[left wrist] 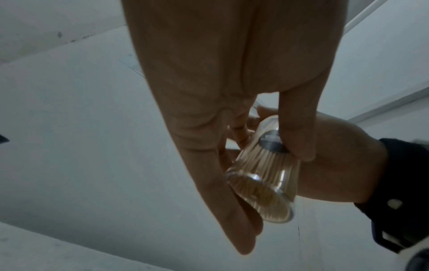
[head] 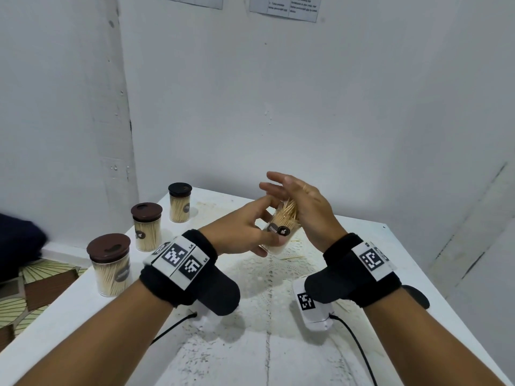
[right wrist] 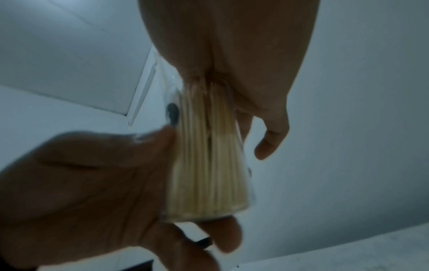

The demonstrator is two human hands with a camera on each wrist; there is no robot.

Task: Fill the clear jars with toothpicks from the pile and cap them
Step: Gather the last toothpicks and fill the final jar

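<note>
The small clear plastic jar with a dark round label (head: 279,232) is held up off the white table (head: 362,246), above its middle, tilted with its open mouth toward the far right. It is packed with pale wooden toothpicks (head: 287,215), whose tips stick out past the rim in an uneven brush. The left hand (head: 239,232) grasps the jar — thumb across the label side, fingers wrapped round the lower wall and base, as the left wrist view shows from beneath. The right hand (head: 306,207) has its fingers straight and spread, the palm laid flat against the protruding toothpick ends; it grips nothing. In the right wrist view the toothpicks run from the palm down into the jar, though that picture is blurred.

On the table under the hands lies a white lace mat (head: 278,271) with a few loose toothpicks (head: 292,257) scattered on it. Along the table's left edge stand three filled jars, each capped: the nearest with a brown lid (head: 111,264), the middle one with a brown lid (head: 147,227), and the farthest, by the far left corner, with a black lid (head: 180,202). A black lid (head: 416,296) lies near the right edge, partly hidden behind the right wristband. Two printed sheets (head: 284,6) are stuck on the white wall behind.
</note>
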